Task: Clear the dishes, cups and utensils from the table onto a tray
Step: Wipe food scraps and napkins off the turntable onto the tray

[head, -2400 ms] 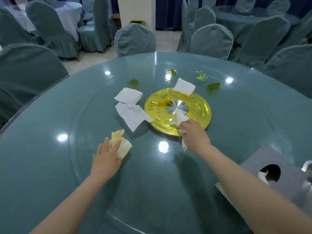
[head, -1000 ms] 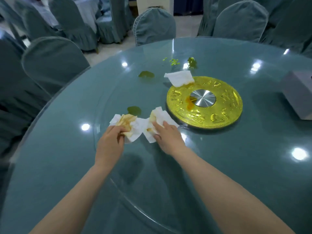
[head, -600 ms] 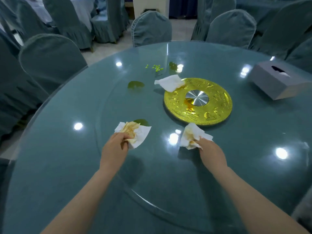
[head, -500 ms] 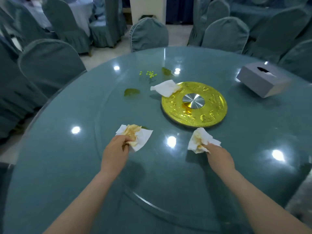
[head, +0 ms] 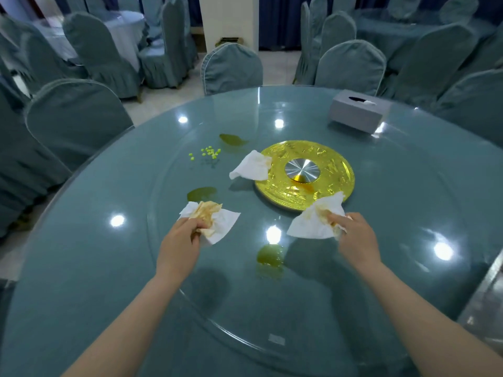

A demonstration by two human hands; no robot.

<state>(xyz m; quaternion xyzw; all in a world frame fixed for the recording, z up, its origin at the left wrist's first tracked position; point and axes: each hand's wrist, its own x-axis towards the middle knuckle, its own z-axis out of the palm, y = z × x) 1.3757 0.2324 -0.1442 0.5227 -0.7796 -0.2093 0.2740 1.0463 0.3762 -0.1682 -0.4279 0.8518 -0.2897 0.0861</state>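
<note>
Fingers of the left hand (head: 181,242) curl round a crumpled, yellow-stained napkin (head: 211,220), pinching it at its near edge so that the white corners fan out beyond the knuckles. The right hand (head: 353,239) pinches a second stained napkin (head: 315,220) in the same way, its loose sheet spreading left of the fingertips and its far corner lying over the near rim of the gold disc (head: 332,170). Between the two hands the glass turntable (head: 381,268) is bare except for a green spill (head: 269,257), which lies just nearer the person than both sets of fingers. Just beyond the left fingers, touching the far edge of their napkin, is another green smear (head: 201,194). Farther out lie a scatter of green peas (head: 209,153) and a third green patch (head: 231,139). A third napkin (head: 251,167), white with a faint stain, drapes over the left rim of the gold disc, well beyond both hands. An orange stain (head: 306,187) marks the disc beside its silver hub. Far right of the right fingers a grey tissue box (head: 356,114) stands near the table's (head: 68,268) far edge. Covered chairs (head: 76,118) ring the table closely on the left and far sides. At the right edge a grey tray-like surface (head: 487,303) shows only in part.
</note>
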